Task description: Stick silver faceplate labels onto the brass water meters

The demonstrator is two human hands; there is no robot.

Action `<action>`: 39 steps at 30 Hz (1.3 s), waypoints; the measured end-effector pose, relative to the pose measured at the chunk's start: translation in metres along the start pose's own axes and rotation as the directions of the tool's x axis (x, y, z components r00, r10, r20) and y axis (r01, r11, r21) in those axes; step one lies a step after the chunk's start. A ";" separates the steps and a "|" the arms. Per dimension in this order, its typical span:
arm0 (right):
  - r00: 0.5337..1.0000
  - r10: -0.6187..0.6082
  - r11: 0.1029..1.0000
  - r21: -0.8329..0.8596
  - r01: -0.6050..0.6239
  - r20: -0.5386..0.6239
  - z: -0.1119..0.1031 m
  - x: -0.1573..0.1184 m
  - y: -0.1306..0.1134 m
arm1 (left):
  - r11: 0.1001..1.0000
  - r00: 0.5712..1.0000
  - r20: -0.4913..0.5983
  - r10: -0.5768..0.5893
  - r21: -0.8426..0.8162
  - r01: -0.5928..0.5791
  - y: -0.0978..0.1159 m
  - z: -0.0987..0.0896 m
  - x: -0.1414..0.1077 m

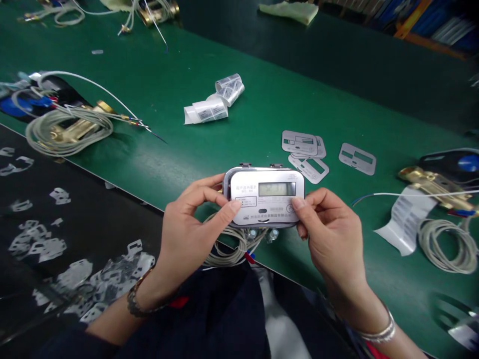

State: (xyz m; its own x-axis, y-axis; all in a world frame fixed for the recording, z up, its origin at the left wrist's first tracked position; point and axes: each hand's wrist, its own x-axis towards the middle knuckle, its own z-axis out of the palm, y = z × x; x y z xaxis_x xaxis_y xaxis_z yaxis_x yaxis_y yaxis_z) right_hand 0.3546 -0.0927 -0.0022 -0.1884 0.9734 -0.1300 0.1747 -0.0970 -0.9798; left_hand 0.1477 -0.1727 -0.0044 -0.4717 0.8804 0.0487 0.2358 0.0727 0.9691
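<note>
A silver-faced meter (264,197) with a small display window is held level between both hands, above the near edge of the green table. My left hand (194,219) grips its left end, thumb on the faceplate and fingers behind. On the right end, my right hand (329,224) holds it the same way, thumb at the lower right of the display. A coiled grey cable (228,247) hangs below the meter. Just behind it lie several loose silver faceplates (299,143), one of them (357,158) apart to the right.
A curled strip of labels (211,108) lies mid-table. Brass fittings with coiled cables sit at left (69,132) and right (441,189). Another label strip (406,219) is near the right fitting. Scraps of backing (75,274) litter the dark area at lower left.
</note>
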 end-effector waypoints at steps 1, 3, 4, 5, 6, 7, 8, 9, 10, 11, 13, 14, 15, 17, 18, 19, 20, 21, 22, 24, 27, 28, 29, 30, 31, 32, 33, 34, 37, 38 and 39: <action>1.000 -0.014 1.000 -0.027 0.014 -0.003 0.000 -0.001 -0.001 | 1.000 1.000 0.003 0.012 0.029 -0.012 0.001 -0.001 0.000; 0.999 -0.045 0.996 -0.076 0.044 -0.010 0.000 -0.002 -0.002 | 0.997 1.000 0.013 0.016 0.075 -0.017 0.003 -0.003 0.000; 0.998 -0.058 0.993 -0.102 0.056 -0.015 0.000 -0.003 -0.003 | 0.996 1.000 0.014 0.014 0.093 -0.015 0.004 -0.003 0.000; 0.997 -0.068 0.989 -0.129 0.065 -0.021 0.000 -0.004 -0.003 | 0.994 1.000 0.011 0.013 0.110 -0.014 0.005 -0.003 0.000; 0.997 -0.078 0.985 -0.157 0.073 -0.027 0.000 -0.005 -0.004 | 0.991 1.000 0.005 0.013 0.130 -0.014 0.005 -0.004 0.001; 0.996 -0.088 0.980 -0.185 0.080 -0.033 0.001 -0.006 -0.004 | 0.988 1.000 -0.005 0.016 0.151 -0.015 0.006 -0.004 0.001; 0.995 -0.096 0.974 -0.208 0.086 -0.038 0.001 -0.007 -0.003 | 0.985 1.000 -0.017 0.020 0.171 -0.017 0.007 -0.004 0.001; 0.994 -0.104 0.970 -0.226 0.091 -0.043 0.001 -0.007 -0.003 | 0.981 0.999 -0.027 0.026 0.191 -0.020 0.007 -0.003 0.001; 0.993 -0.112 0.966 -0.239 0.098 -0.046 0.001 -0.007 -0.003 | 0.978 0.999 -0.034 0.032 0.207 -0.024 0.007 -0.003 0.001; 0.992 -0.119 0.964 -0.247 0.104 -0.048 0.001 -0.008 -0.002 | 0.976 0.999 -0.038 0.037 0.218 -0.028 0.007 -0.003 0.001; 0.991 -0.127 0.961 -0.253 0.110 -0.049 0.001 -0.008 -0.002 | 0.973 0.998 -0.039 0.042 0.230 -0.032 0.008 -0.003 0.000; 0.990 -0.130 0.960 -0.255 0.113 -0.048 0.001 -0.008 -0.002 | 0.971 0.998 -0.039 0.047 0.237 -0.037 0.008 -0.003 0.000; 0.990 -0.131 0.960 -0.257 0.115 -0.046 0.002 -0.008 -0.002 | 0.969 0.998 -0.040 0.052 0.245 -0.041 0.008 -0.003 0.000; 0.990 -0.135 0.958 -0.260 0.119 -0.043 0.002 -0.008 -0.003 | 0.963 0.997 -0.041 0.060 0.265 -0.047 0.008 -0.004 0.000; 0.989 -0.140 0.957 -0.262 0.124 -0.043 0.002 -0.008 -0.003 | 0.961 0.997 -0.039 0.063 0.273 -0.050 0.008 -0.004 0.000; 0.989 -0.145 0.956 -0.263 0.130 -0.041 0.002 -0.008 -0.003 | 0.960 0.997 -0.036 0.064 0.274 -0.052 0.008 -0.004 0.000; 0.988 -0.150 0.955 -0.263 0.135 -0.038 0.001 -0.007 -0.003 | 0.961 0.998 -0.030 0.062 0.270 -0.052 0.008 -0.004 0.000; 0.988 -0.153 0.956 -0.260 0.139 -0.035 0.001 -0.007 -0.003 | 0.963 0.998 -0.025 0.061 0.263 -0.053 0.007 -0.005 0.000; 0.988 -0.153 0.957 -0.255 0.140 -0.031 0.001 -0.007 -0.003 | 0.965 0.998 -0.021 0.061 0.255 -0.054 0.007 -0.005 0.000; 0.989 -0.145 0.961 -0.242 0.135 -0.024 0.000 -0.007 -0.003 | 0.967 0.998 -0.016 0.065 0.250 -0.059 0.006 -0.005 0.000; 0.989 -0.145 0.961 -0.240 0.137 -0.015 -0.002 -0.006 -0.002 | 0.957 0.996 -0.019 0.090 0.279 -0.081 0.006 -0.006 0.000; 0.989 -0.150 0.958 -0.248 0.142 -0.015 -0.002 -0.007 -0.002 | 0.953 0.995 -0.018 0.097 0.289 -0.088 0.006 -0.006 0.000; 0.988 -0.155 0.955 -0.259 0.146 -0.016 -0.002 -0.007 -0.002 | 0.950 0.994 -0.018 0.104 0.299 -0.094 0.006 -0.006 0.001; 0.987 -0.159 0.952 -0.269 0.149 -0.018 -0.002 -0.007 -0.002 | 0.947 0.994 -0.017 0.108 0.307 -0.097 0.006 -0.006 0.001; 0.987 -0.162 0.949 -0.276 0.150 -0.021 -0.001 -0.008 -0.002 | 0.945 0.994 -0.016 0.110 0.311 -0.100 0.007 -0.006 0.001; 0.986 -0.163 0.948 -0.280 0.150 -0.024 -0.001 -0.008 -0.002 | 0.944 0.994 -0.015 0.111 0.314 -0.101 0.007 -0.006 0.001; 0.986 -0.166 0.948 -0.280 0.152 -0.025 -0.001 -0.008 -0.002 | 0.943 0.993 -0.015 0.113 0.317 -0.103 0.007 -0.006 0.001; 0.985 -0.170 0.948 -0.277 0.156 -0.026 -0.001 -0.009 -0.001 | 0.941 0.993 -0.015 0.116 0.321 -0.106 0.007 -0.006 0.001; 0.982 -0.188 0.950 -0.257 0.175 -0.024 0.000 -0.009 0.000 | 0.935 0.992 -0.011 0.126 0.336 -0.115 0.007 -0.005 0.002; 0.981 -0.195 0.951 -0.250 0.183 -0.024 0.000 -0.009 0.001 | 0.932 0.991 -0.010 0.131 0.342 -0.120 0.007 -0.005 0.002; 0.979 -0.201 0.951 -0.245 0.189 -0.024 0.000 -0.009 0.002 | 0.929 0.991 -0.009 0.134 0.348 -0.123 0.007 -0.005 0.003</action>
State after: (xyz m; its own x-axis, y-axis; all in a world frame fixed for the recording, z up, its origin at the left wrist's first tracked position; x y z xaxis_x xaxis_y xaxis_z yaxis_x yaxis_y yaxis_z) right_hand 0.3564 -0.1019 -0.0030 -0.1967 0.9777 0.0733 0.3677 0.1428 -0.9189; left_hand 0.1436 -0.1725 0.0035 -0.4438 0.8777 0.1806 0.5729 0.1230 0.8103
